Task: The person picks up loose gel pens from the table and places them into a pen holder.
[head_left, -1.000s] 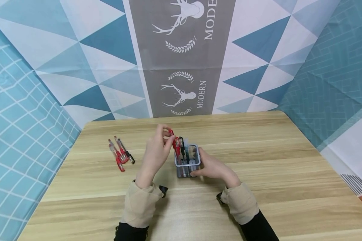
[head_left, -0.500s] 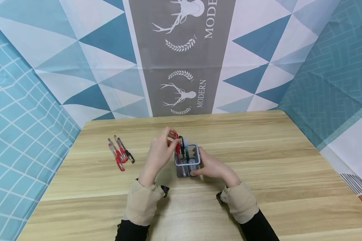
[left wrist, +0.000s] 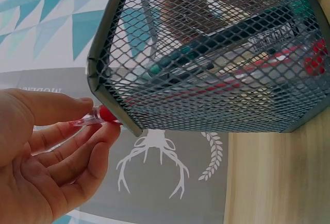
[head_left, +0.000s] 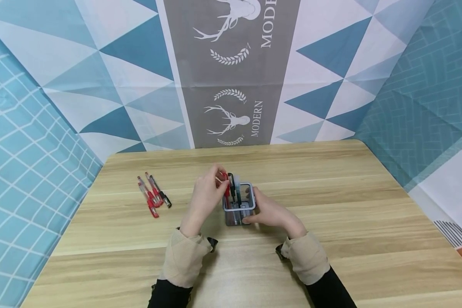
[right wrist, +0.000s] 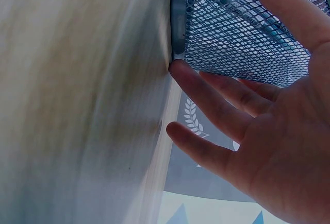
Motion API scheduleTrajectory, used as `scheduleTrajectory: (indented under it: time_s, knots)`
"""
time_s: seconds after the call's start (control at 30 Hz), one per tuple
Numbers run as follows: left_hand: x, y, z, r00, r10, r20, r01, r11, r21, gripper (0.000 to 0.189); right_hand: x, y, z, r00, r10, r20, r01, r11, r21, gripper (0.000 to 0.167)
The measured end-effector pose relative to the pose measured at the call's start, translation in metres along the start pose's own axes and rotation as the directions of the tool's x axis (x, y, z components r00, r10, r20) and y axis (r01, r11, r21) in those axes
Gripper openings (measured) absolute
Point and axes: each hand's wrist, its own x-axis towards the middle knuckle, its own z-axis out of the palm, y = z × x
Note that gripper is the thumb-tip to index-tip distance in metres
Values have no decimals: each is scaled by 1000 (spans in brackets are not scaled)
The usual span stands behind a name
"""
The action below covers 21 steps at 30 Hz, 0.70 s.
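Note:
My left hand [head_left: 205, 192] pinches the end of a red pen [left wrist: 106, 114] between thumb and fingers, at the rim of a grey wire-mesh pen holder [head_left: 239, 209]. In the left wrist view the pen's shaft runs down inside the mesh, with other pens beside it. A black pen [head_left: 232, 185] stands upright in the holder, its top above the rim. My right hand [head_left: 271, 212] grips the holder from the right, thumb on the near side and fingers round the far side. In the right wrist view one fingertip touches the holder's base edge [right wrist: 178, 33].
Several red pens [head_left: 149, 197] and a black pen [head_left: 165, 199] lie in a loose group on the wooden table [head_left: 350, 222], left of the left hand. A patterned cloth backdrop [head_left: 231, 77] rises behind the table's far edge.
My left hand has moved slightly right and down, and the red pen has sunk lower into the holder. The right hand and the holder have stayed in place.

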Motion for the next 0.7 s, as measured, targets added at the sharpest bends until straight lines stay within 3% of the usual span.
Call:
scheduleTrajectory:
  time_s: [0.33, 0.7]
  knots:
    - [0, -1, 3, 1000, -15, 18, 14, 999, 42, 17, -1, 0, 0, 1000, -12, -2, 12, 1000, -8, 90]
    - [0, 0, 4, 999, 24, -36, -23, 999, 44, 8, 0, 0, 0, 1000, 3, 2, -3, 1000, -11, 91]
